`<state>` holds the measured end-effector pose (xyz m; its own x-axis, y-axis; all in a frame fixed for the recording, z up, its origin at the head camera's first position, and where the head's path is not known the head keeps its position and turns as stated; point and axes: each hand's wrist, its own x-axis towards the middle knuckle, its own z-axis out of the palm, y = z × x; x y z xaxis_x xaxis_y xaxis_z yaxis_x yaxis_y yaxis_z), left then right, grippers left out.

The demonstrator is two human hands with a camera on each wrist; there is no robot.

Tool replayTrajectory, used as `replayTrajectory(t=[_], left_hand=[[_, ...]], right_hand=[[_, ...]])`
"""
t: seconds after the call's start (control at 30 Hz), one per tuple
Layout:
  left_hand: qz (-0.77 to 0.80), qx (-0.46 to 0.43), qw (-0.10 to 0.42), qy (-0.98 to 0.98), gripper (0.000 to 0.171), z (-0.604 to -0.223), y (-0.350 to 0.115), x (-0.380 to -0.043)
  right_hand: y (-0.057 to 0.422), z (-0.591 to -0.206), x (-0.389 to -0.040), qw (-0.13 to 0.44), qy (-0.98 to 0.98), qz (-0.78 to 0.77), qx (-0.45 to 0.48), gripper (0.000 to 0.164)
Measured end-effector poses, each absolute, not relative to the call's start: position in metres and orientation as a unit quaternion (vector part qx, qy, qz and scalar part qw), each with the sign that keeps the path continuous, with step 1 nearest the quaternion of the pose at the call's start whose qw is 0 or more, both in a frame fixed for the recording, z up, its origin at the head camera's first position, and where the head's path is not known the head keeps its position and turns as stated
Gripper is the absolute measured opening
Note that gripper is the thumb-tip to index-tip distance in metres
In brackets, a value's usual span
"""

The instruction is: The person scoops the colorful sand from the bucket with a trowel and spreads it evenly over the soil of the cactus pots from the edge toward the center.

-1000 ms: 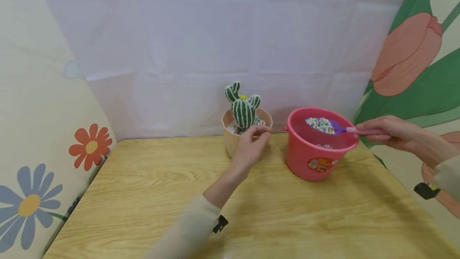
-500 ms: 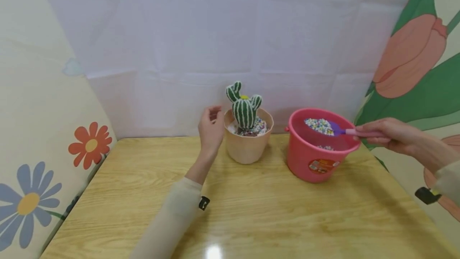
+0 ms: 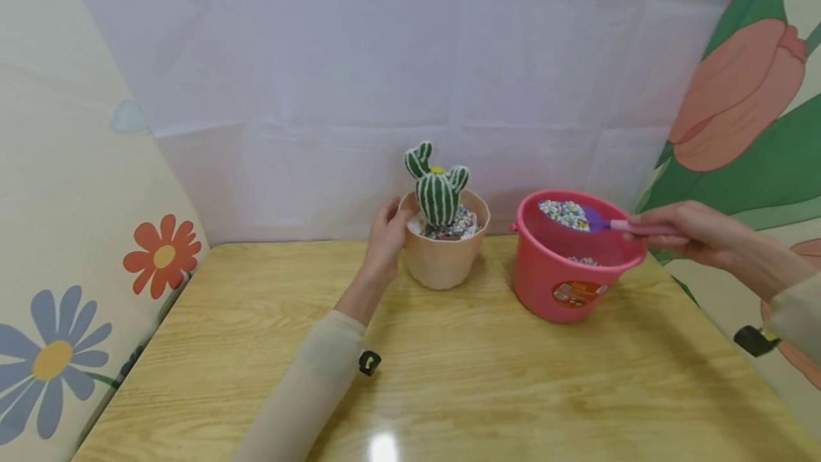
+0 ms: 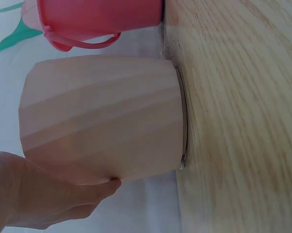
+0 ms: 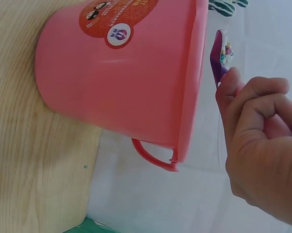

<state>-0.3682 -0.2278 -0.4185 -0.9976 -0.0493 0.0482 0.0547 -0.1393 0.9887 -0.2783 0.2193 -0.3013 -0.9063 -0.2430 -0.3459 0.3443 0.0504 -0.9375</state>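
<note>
A peach flowerpot (image 3: 442,262) stands upright on the wooden table, holding a green knitted cactus (image 3: 438,199) and multicoloured beads (image 3: 464,222). My left hand (image 3: 387,237) grips its left side near the rim; the left wrist view shows fingers (image 4: 99,191) lying along the outer wall. My right hand (image 3: 702,234) grips the pink handle of a small purple toy shovel (image 3: 596,221), heaped with beads (image 3: 564,214). That shovel is over the mouth of a pink bucket (image 3: 564,298). In the right wrist view, my curled right fingers (image 5: 262,104) wrap the handle.
Inside the bucket more beads (image 3: 584,261) show low down, and its handle (image 5: 153,158) hangs at the side. A white cloth (image 3: 308,91) forms the backdrop behind the table (image 3: 256,305). Flower-printed panels (image 3: 96,162) flank it on both sides.
My left hand has drawn back from the front of the flowerpot, swung left around it and taken hold of its left side. My right hand keeps the loaded shovel over the bucket, nearly still.
</note>
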Motion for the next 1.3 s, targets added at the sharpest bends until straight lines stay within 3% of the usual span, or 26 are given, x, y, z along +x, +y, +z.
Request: replayTrajectory(t=[0.2, 0.73, 1.3], left_hand=[[-0.768, 0.004, 0.044, -0.639, 0.045, -0.418, -0.229, -0.366], [-0.813, 0.047, -0.01, -0.581, 0.047, -0.416, -0.234, -0.37], [-0.814, 0.024, 0.011, -0.58, 0.043, -0.421, -0.232, -0.369]], right_hand=[[0.215, -0.299, -0.284, 0.225, 0.677, -0.7, 0.019, 0.025], [0.186, -0.294, -0.295, 0.219, 0.68, -0.699, 0.023, 0.026], [0.152, -0.291, -0.313, 0.218, 0.658, -0.716, 0.083, 0.018]])
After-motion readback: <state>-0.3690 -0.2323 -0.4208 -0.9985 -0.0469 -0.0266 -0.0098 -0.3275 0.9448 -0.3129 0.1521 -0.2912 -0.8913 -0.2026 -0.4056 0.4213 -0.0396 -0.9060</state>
